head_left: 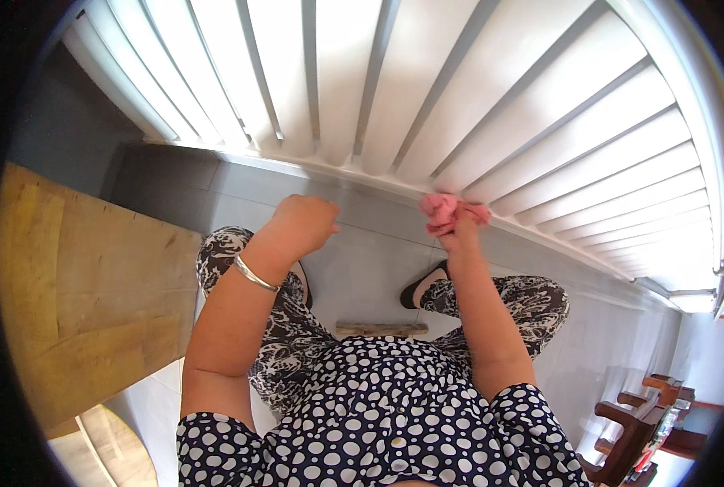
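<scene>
In my right hand is a crumpled pink cloth, gripped by the fingers. The cloth is at the bottom rail of a tall white slatted panel, seemingly touching it. My left hand is curled into a loose fist over the grey floor, some way short of the panel, and nothing shows in it. A silver bangle circles the left wrist.
To my left stands a wooden table, with a round wooden top below it. A low wooden seat edge shows between my legs. Dark carved wooden furniture is at the lower right. Grey tiles cover the floor.
</scene>
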{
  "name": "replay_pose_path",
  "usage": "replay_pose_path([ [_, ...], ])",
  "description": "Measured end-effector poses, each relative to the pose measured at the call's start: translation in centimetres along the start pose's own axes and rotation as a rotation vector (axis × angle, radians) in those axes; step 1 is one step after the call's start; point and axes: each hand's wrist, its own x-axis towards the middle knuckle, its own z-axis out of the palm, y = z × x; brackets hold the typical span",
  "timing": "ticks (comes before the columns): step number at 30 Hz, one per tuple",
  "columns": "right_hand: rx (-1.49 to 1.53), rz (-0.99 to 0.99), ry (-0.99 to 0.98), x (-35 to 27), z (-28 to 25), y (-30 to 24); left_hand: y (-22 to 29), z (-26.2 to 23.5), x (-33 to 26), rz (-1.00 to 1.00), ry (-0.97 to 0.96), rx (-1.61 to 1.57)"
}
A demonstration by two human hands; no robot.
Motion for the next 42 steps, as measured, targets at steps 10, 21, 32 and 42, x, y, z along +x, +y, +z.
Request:
replay_pose_path([
  [10, -0.025, 0.271, -0.201, -0.1, 13.4, 8.4, -0.5, 0.0, -0.2, -0.023, 0.004, -0.033],
  [21, -0.045, 0.123, -0.333, 2.1, 5.9, 7.9, -0.5, -0.2, -0.4, -0.009, 0.035, -0.027],
  [32, -0.046, -0.094, 0.143, 0.1, -8.4, -6.0, -0.3, 0.3, 0.4, -0.049, -0.043, -0.048],
  [42, -0.159, -0.211, 0.332, -1.3, -7.5, -7.7, -0.3, 0.2, 0.5, -0.08, -0.063, -0.032],
])
